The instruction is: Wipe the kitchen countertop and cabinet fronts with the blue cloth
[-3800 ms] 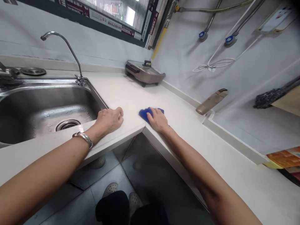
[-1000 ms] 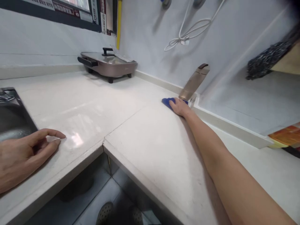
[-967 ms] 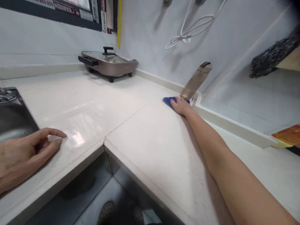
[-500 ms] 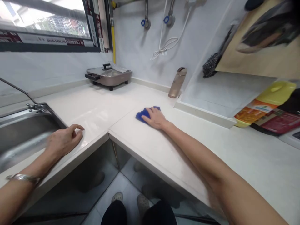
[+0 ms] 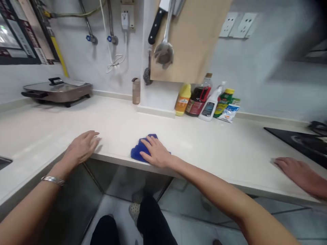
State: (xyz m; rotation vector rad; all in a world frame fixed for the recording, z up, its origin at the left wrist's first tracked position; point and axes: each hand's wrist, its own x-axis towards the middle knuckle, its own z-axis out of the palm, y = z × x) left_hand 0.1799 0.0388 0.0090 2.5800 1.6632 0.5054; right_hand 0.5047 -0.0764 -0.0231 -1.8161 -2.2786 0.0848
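My right hand (image 5: 156,152) lies flat, fingers spread, on a blue cloth (image 5: 139,151) at the front edge of the white countertop (image 5: 204,143). A little to its left, my left hand (image 5: 82,147), with a silver bracelet on the wrist, rests on the counter's inner corner with fingers loosely extended and nothing in it.
Another person's hand (image 5: 296,169) rests on the counter at far right. Along the back stand an electric skillet (image 5: 57,90), a tan flask (image 5: 136,91) and several bottles (image 5: 204,100). A cutting board (image 5: 190,41), knife and ladle hang on the wall. A black cooktop (image 5: 301,143) lies at right.
My right hand has dragged the blue cloth from the back wall by the flask to the counter's front edge. My view has swung right, and another person's hand has come into view.
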